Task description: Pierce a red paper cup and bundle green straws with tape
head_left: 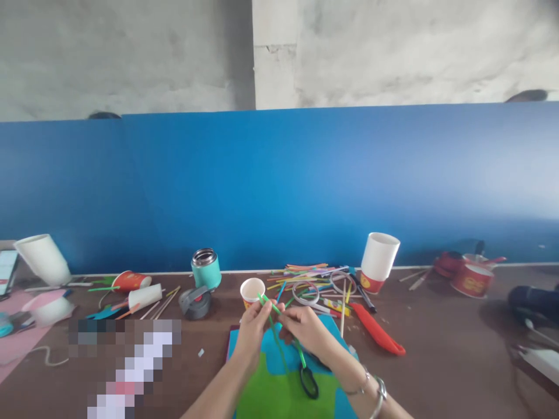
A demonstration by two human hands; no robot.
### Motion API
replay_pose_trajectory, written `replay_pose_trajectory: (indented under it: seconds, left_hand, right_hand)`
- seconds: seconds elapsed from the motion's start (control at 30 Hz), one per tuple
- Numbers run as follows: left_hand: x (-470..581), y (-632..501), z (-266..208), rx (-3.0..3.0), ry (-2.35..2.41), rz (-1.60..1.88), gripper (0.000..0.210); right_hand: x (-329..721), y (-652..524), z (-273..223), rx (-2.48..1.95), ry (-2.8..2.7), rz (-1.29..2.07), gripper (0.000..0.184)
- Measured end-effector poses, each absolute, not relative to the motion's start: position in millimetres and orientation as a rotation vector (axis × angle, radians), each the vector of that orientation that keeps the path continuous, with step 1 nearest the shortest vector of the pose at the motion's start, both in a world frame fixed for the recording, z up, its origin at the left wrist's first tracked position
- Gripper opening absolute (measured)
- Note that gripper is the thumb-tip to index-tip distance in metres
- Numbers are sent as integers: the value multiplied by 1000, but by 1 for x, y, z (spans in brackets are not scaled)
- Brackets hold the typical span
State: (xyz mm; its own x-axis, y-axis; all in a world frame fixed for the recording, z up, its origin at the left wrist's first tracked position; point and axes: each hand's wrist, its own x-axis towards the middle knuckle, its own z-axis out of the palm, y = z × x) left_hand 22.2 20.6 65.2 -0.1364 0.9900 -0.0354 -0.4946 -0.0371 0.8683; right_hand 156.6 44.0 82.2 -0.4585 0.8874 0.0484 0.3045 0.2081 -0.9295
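My left hand (253, 323) and my right hand (303, 329) meet at the middle front, both with closed fingers. Between them they pinch a thin green strip (273, 304), which looks like a flattened straw. Its end makes a small V above my left fingertips, and a length hangs down between the hands. Below lies a blue and green sheet (257, 390). Scissors with a black loop handle (309, 382) rest on it, partly hidden under my right hand. Just beyond my fingers stands a white paper cup (252, 288).
Coloured sticks or straws (305, 270), tape rolls (305, 293) and a red-orange tool (378, 330) lie behind the hands. Stacked paper cups (379, 259) stand right, a teal flask (206, 270) left with a grey lid (195, 304). A blue partition (279, 186) bounds the table.
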Motion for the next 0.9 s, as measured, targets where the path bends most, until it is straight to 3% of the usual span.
replay_pose_trajectory:
  seconds: [0.33, 0.53, 0.77, 0.9]
  left_hand:
    - [34, 14, 63, 693, 887, 1503, 33]
    - [40, 8, 61, 573, 833, 1582, 33]
    - [40, 7, 65, 600, 823, 1612, 27]
    - [37, 9, 64, 644, 840, 1599, 27]
  right_hand:
    - [154, 41, 75, -1113, -2049, 985, 34]
    - [148, 33, 79, -1135, -2040, 637, 35]
    - [142, 29, 71, -1115, -1926, 647, 42]
    - [148, 31, 77, -1145, -2056, 641, 30]
